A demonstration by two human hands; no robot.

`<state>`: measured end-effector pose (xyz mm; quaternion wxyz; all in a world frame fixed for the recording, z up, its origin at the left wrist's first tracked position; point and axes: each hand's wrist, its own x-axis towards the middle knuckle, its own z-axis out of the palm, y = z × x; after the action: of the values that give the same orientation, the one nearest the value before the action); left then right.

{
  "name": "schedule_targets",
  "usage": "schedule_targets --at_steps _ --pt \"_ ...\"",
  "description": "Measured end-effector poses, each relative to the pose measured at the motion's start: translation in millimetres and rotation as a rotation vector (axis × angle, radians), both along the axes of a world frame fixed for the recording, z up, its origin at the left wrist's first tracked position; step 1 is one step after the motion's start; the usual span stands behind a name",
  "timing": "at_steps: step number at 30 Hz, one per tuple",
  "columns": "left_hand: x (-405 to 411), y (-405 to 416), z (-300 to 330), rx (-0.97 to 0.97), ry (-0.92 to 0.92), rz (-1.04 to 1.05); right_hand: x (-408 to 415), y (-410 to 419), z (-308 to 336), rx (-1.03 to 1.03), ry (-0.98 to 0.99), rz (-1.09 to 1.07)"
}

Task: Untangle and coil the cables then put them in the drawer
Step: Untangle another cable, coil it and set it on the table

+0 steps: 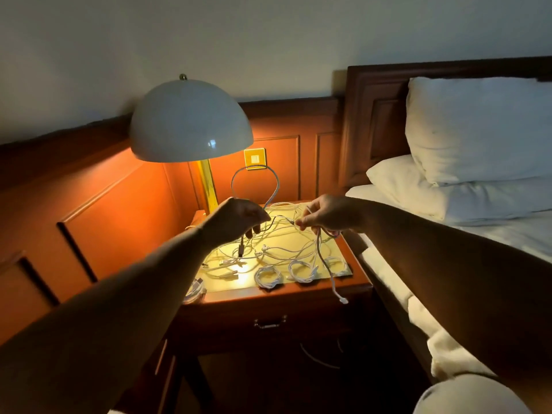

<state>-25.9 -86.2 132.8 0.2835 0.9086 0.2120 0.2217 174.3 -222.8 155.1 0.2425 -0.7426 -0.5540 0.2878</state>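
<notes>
Far left, at the nightstand's [268, 294] front corner: a small bundle [194, 289], partly off the edge, too dim to identify for certain. Behind it, a lamp [191, 121] lighting the top.

Next, the left hand [239, 218], raised above the nightstand, fingers curled round a cable [255, 183] whose free loop arches up and back over the knuckles; a dark plug end [240, 249] hanging straight down below the fist. Grip closed on that cable, firm by the look of it.

Between the hands: a short taut run of cable crossing roughly left to right, just above the tangle [277, 240] spread on the top. Long axis of the working strand therefore from hand to hand, with the knot seemingly nearer the right side. Exact crossing too fine to make out.

Front of the tangle: three coils [301, 271] lying side by side near the front edge, already wound.

Then the right hand [325, 216], level with the left, fingertips pinching a strand at the tangle's right margin; another cable draped from it down past the front edge, white plug [343, 300] dangling. Closed in a pinch, not a fist.

Below, the drawer [270, 322], shut, handle centred.

Probable next need: pulling apart along the hand-to-hand line, right hand closer to the snag.
</notes>
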Motion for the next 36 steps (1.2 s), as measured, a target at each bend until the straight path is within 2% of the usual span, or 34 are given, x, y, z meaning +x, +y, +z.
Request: schedule_targets --at_steps 3,10,13,17,21,26,30,34,36 --pt "-14 -23 26 -0.048 -0.009 -0.015 -14 -15 -1 -0.108 -0.006 0.064" --pt "-44 -69 66 -0.064 -0.03 0.011 -60 -43 -9 -0.413 -0.307 0.159" --pt "-53 -83 72 -0.189 -0.096 0.043 -74 -52 -1 -0.397 -0.338 0.144" --pt "-58 -97 73 -0.426 -0.168 0.093 -88 -58 11 -0.313 -0.136 0.143" --pt "-57 -112 67 -0.682 -0.218 0.143 -97 -66 19 -0.179 0.251 0.211" --pt "-54 -115 50 -0.786 -0.287 0.242 -112 -78 27 -0.218 0.599 0.299" --pt "-55 -115 44 -0.75 -0.266 0.289 -119 -82 30 -0.255 0.666 0.301" --pt "-60 -109 40 -0.759 -0.194 0.3 -128 -76 18 -0.287 0.481 0.21" --pt "-64 -104 38 -0.689 -0.084 0.324 -130 -73 14 -0.315 0.495 0.269"
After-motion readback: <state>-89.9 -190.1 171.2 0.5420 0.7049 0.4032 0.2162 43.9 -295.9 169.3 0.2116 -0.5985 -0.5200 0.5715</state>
